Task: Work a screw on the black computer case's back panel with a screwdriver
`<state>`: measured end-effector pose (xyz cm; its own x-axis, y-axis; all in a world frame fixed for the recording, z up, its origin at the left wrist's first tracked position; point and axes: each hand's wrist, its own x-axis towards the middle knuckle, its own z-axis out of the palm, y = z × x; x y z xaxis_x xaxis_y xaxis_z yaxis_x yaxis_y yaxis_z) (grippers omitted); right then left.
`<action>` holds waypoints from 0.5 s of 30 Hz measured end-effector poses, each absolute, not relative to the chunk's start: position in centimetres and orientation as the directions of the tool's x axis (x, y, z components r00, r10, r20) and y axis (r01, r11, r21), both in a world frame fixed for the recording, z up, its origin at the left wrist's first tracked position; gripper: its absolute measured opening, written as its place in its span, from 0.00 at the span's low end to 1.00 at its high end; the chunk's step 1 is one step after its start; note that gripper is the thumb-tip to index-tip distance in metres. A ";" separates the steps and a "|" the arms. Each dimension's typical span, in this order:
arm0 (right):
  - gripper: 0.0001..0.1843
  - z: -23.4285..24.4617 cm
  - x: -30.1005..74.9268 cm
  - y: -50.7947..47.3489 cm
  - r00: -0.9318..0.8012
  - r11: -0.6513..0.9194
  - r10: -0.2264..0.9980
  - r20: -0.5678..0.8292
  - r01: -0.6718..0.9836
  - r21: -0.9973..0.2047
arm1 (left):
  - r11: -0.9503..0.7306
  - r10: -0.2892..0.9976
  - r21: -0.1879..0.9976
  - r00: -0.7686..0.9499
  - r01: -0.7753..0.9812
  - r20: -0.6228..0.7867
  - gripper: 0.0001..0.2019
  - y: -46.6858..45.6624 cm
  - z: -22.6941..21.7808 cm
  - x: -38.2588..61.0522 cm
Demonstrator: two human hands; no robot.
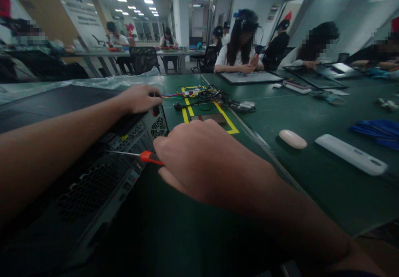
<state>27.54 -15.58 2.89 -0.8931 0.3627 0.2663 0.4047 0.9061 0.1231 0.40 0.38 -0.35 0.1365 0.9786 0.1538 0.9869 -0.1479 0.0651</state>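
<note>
A black desktop computer case [62,102] lies at the left with its metal back panel turned toward my right side. My left hand [141,98] grips the case at its far corner, with the fingers bent over the edge and the thumb above the back panel. My right hand [199,160] is closed around the handle of a screwdriver [151,157], orange and dark, with a thin metal shaft. The shaft points left to the back panel; its tip is in shadow, and I cannot tell what it touches. A fan grille [158,127] shows near the panel's far end.
Beyond my right hand, bundled cables [215,96] lie by yellow tape [229,123] on the green table [249,185]. A pale oval case [293,139], a long white device [350,154] and blue cloth-like material [377,131] are at the right. People work across the table.
</note>
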 end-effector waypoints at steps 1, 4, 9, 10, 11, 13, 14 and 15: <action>0.09 2.9 27.5 -15.6 -0.890 0.902 0.371 0.263 0.413 0.126 | -0.144 0.980 0.064 0.133 0.988 0.148 0.29 0.4 -0.3 0.4; 0.06 2.8 27.6 -15.5 -0.884 0.899 0.379 0.275 0.422 0.119 | -0.134 0.981 0.070 0.122 0.989 0.153 0.29 0.3 -0.2 0.5; 0.12 2.3 27.6 -15.3 -0.877 0.915 0.363 0.315 0.399 0.056 | -0.136 0.978 0.077 0.121 0.988 0.168 0.28 0.2 -0.3 0.6; 0.13 2.2 27.6 -15.2 -0.876 0.916 0.366 0.315 0.398 0.045 | -0.135 0.978 0.077 0.121 0.988 0.170 0.28 0.3 -0.3 0.6; 0.14 2.1 27.6 -15.2 -0.875 0.917 0.367 0.316 0.397 0.037 | -0.135 0.978 0.075 0.120 0.988 0.172 0.28 0.3 -0.3 0.5; 0.16 2.1 27.6 -15.2 -0.874 0.917 0.371 0.314 0.399 0.029 | -0.135 0.977 0.072 0.120 0.988 0.175 0.28 0.4 -0.4 0.5; 0.16 2.2 27.6 -15.2 -0.874 0.915 0.375 0.310 0.403 0.028 | -0.135 0.977 0.070 0.121 0.988 0.175 0.28 0.4 -0.4 0.5; 0.16 2.2 27.6 -15.2 -0.873 0.913 0.380 0.305 0.407 0.029 | -0.135 0.977 0.070 0.121 0.988 0.176 0.28 0.4 -0.4 0.5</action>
<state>27.57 -15.16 2.22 -0.8732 0.3801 0.3052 0.4074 0.9128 0.0286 0.49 0.40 -0.42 0.1208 0.9770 0.1756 0.9884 -0.1348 0.0702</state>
